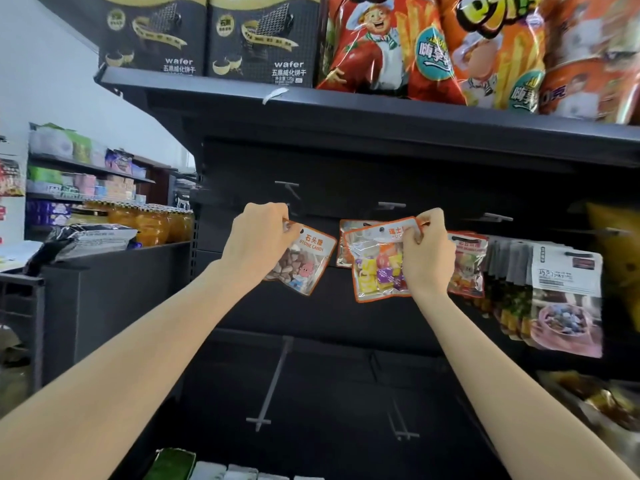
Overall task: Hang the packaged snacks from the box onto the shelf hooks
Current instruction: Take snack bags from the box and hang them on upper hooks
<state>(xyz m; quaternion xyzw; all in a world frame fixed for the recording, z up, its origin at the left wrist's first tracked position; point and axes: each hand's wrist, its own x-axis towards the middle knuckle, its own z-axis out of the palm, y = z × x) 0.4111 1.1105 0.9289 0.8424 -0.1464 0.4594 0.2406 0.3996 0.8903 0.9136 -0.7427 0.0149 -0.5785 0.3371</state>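
Hung packets (561, 299) crowd right — lower hook (273, 382) bare.

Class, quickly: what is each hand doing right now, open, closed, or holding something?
Left hand: closed, pinching the top of the stone candy packet.
Right hand: closed, gripping the top of the colourful candy packet.

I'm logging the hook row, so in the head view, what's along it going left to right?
Left hand → stone candy pack → colourful candy pack → right hand → orange-edged hanging pack → row of white-labelled packs.
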